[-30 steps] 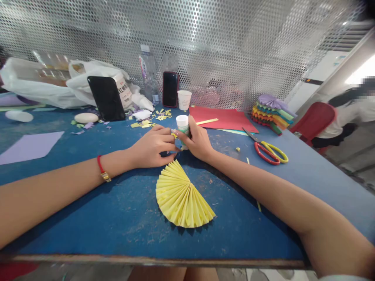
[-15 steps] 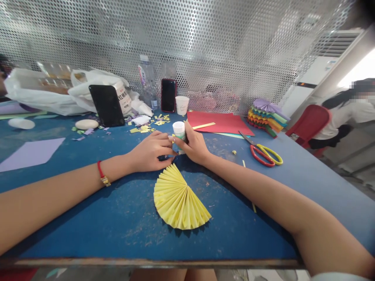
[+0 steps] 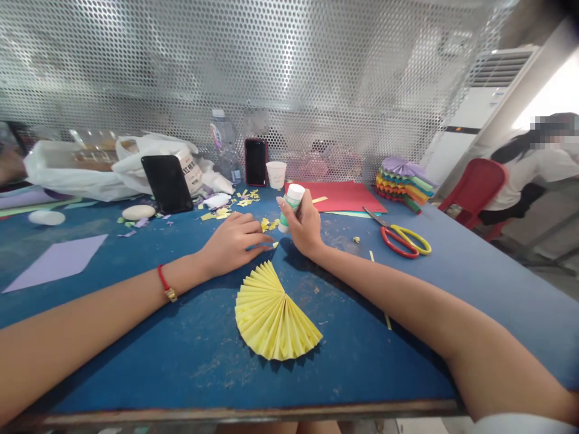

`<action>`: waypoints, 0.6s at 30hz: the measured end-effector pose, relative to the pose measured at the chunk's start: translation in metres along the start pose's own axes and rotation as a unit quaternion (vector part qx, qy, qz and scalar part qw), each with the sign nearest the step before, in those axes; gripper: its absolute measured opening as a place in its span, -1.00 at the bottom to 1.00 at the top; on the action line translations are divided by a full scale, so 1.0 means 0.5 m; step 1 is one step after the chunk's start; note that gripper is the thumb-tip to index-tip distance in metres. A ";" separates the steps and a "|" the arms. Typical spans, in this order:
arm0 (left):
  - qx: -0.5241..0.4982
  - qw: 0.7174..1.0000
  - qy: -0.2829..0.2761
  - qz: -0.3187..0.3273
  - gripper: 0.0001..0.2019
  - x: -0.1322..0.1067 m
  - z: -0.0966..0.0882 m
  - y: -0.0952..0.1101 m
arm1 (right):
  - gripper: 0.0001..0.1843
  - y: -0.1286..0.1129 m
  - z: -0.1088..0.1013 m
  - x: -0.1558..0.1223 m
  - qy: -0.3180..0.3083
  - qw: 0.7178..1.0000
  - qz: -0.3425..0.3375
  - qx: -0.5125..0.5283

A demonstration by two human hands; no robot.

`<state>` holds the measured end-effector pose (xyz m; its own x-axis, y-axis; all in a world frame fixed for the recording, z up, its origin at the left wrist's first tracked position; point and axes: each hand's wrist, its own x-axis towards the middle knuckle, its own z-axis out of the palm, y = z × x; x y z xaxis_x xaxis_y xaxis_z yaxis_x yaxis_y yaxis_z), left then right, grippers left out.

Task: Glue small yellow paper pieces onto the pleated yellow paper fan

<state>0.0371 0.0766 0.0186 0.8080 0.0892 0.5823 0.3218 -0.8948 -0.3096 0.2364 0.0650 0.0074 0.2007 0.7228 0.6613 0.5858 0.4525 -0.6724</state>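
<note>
My right hand [image 3: 304,224] grips a white-capped glue stick [image 3: 293,202] upright between thumb and fingers, its lower end near the blue tabletop [image 3: 149,355]. My left hand [image 3: 235,244] lies flat on the table with nothing in it, its fingertips just above a yellow pleated paper fan [image 3: 274,316]. The fan's point comes close to the gap between my hands. Small yellow paper scraps [image 3: 268,225] lie just beyond my left fingertips.
Red paper [image 3: 337,196] lies behind my right hand, with red-and-yellow scissors [image 3: 401,240] to its right. A stack of multicoloured pleated paper [image 3: 402,184] stands beyond them. Phones, a bottle, a cup and plastic bags line the perforated metal screen. A seated person is at far right.
My left hand has drawn back from the glue stick and flattened on the table, uncovering yellow scraps. My right hand still holds the stick, now tilted slightly differently. The whole view has shifted slightly.
</note>
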 end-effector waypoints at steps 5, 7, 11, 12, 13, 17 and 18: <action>0.042 0.999 -0.011 0.019 -0.76 0.009 0.006 0.004 | -0.66 0.002 0.001 0.007 0.034 0.999 0.031 0.002; 0.042 0.999 -0.010 0.018 -0.71 0.011 0.006 0.005 | -0.67 0.005 0.001 0.008 0.038 0.999 0.033 0.003; 0.021 1.000 -0.011 0.003 -0.71 0.012 0.007 0.007 | -0.68 0.011 0.002 0.005 0.034 0.999 0.015 0.016; 0.011 1.000 -0.010 -0.004 -0.71 0.011 0.007 0.006 | -0.67 0.012 0.001 0.005 0.032 0.999 0.002 0.019; -0.001 1.000 -0.008 -0.013 -0.71 0.011 0.007 0.006 | -0.66 0.012 0.001 0.004 0.027 0.999 -0.016 0.023; -0.060 0.995 0.010 -0.075 -0.73 0.007 0.010 0.006 | -0.57 0.008 -0.016 0.015 -0.033 0.992 -0.118 0.001; -0.078 0.992 0.016 -0.096 -0.73 0.006 0.011 0.006 | -0.53 0.006 -0.026 0.022 -0.054 0.988 -0.137 -0.034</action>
<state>0.0433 0.0764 0.0152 0.7220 0.2535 0.6438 0.3864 -0.9196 -0.0713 0.2504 0.0677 0.0169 -0.0563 0.6316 0.7733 0.6584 0.6057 -0.4468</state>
